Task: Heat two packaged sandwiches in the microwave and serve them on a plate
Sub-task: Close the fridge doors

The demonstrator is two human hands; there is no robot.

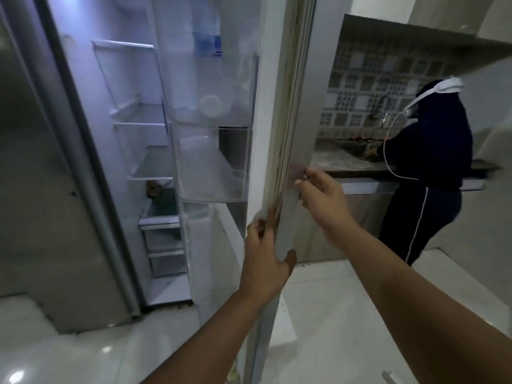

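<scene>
The fridge door [282,134] stands open edge-on in front of me, its inner bins [210,162] facing left. My left hand [266,259] grips the door's edge low down, fingers on the inner side and thumb on the outer face. My right hand [324,192] touches the door's outer face a little higher, fingers lightly bent, nothing in it. The lit fridge interior [144,139] shows mostly bare shelves, with a dark item on a lower shelf [155,189]. No packaged sandwiches, microwave or plate can be made out.
Another person in dark clothes [426,167] stands at the stone counter [349,162] and sink at the right. A tiled wall with a tap [382,112] lies behind. The white floor [318,314] spreads below, and a second closed fridge door [33,189] is at the left.
</scene>
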